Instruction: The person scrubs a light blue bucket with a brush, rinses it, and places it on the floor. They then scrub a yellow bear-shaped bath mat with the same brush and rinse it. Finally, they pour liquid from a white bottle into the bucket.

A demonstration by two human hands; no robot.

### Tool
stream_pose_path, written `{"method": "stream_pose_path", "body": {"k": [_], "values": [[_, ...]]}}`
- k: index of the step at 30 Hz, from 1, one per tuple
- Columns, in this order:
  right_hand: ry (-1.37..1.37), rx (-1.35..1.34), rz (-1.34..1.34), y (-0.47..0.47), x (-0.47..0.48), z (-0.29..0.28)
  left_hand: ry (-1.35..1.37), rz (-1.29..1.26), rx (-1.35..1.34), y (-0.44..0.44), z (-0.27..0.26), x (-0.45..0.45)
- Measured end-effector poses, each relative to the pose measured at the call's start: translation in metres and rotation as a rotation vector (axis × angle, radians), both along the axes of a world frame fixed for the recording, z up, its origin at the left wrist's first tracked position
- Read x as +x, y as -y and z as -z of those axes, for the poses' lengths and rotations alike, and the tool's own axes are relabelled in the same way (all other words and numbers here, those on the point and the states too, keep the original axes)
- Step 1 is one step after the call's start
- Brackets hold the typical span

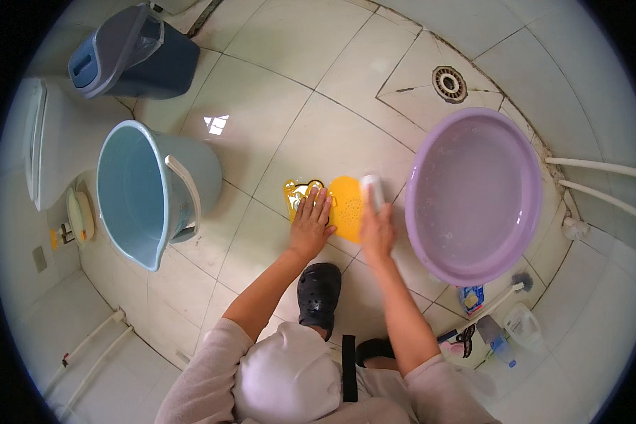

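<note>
A flat yellow plastic piece [344, 199] lies on the tiled floor before me. Its right part is rounded with a patch of small holes; its left part is glossy with black outlines. My left hand [311, 222] presses flat on the glossy part, fingers spread. At the right end, my right hand [377, 228] grips a white oblong object [371, 190] against the piece. Motion blurs that hand, and I cannot tell whether the object is a brush. Its underside is hidden.
Left stands a blue bucket [132, 191], with a toilet [58, 138] and a bin [156, 66] beyond. A purple basin [474, 196] of cloudy water sits right, near a floor drain [449, 85]. A long-handled brush [495, 302] and bottles [501, 347] lie lower right. My black clog [319, 294] is close below.
</note>
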State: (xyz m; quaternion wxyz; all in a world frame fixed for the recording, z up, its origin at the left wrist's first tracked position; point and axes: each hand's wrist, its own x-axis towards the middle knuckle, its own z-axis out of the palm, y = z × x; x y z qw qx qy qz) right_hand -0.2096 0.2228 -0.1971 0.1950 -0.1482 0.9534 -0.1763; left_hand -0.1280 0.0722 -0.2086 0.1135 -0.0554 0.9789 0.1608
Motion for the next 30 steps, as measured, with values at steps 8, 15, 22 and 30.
{"method": "stream_pose_path", "body": {"k": [8,15,22,30], "values": [[-0.009,0.052,0.044,0.017,-0.026,0.0,-0.023,0.02,0.035,-0.003,-0.003,-0.004],[-0.091,0.032,-0.247,0.027,-0.024,0.004,0.005,0.024,0.031,-0.004,-0.004,-0.007],[-0.182,-0.053,-0.431,0.024,-0.004,0.001,-0.009,0.003,0.022,-0.005,0.0,-0.004],[-0.182,-0.012,-0.167,0.033,-0.019,0.006,-0.021,-0.018,-0.005,-0.008,0.006,-0.003]]}}
